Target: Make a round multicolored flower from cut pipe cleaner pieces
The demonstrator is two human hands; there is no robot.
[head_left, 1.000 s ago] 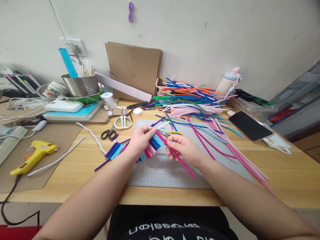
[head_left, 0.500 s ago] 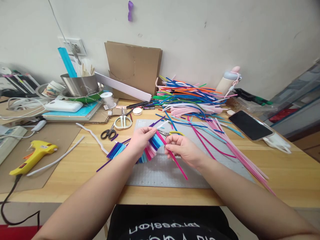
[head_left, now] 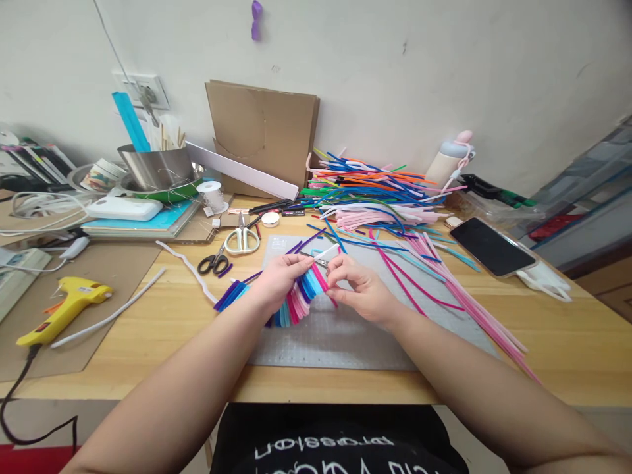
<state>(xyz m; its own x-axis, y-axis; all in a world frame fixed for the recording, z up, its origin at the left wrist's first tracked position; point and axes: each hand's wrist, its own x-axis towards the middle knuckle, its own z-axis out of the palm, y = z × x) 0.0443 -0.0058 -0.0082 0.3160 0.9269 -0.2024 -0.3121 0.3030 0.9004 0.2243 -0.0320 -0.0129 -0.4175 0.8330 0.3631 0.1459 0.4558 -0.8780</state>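
My left hand (head_left: 279,283) is closed on a row of folded pipe cleaners (head_left: 299,299) in purple, blue, pink and white, strung side by side. A white pipe cleaner tip (head_left: 330,252) sticks out past its fingers. With thumb and fingers pinched, my right hand (head_left: 363,286) grips a magenta pipe cleaner (head_left: 320,276) at the row's right end. Between the hands show the metal jaws of pliers (head_left: 320,262); their handles are hidden behind my right hand. Beneath everything lies a grey cutting mat (head_left: 345,345).
Loose pink pipe cleaners (head_left: 474,309) cross the mat's right side, below a large mixed pile (head_left: 380,191). White-handled scissors (head_left: 241,240) and black scissors (head_left: 213,264) lie left of the mat. A yellow glue gun (head_left: 69,306) rests on cardboard at left; a phone (head_left: 494,247) lies at right.
The magenta pipe cleaner's long free end, which pointed toward me, is now bent up short by my right hand. The right hand has moved slightly up and now covers the pliers' yellow handles.
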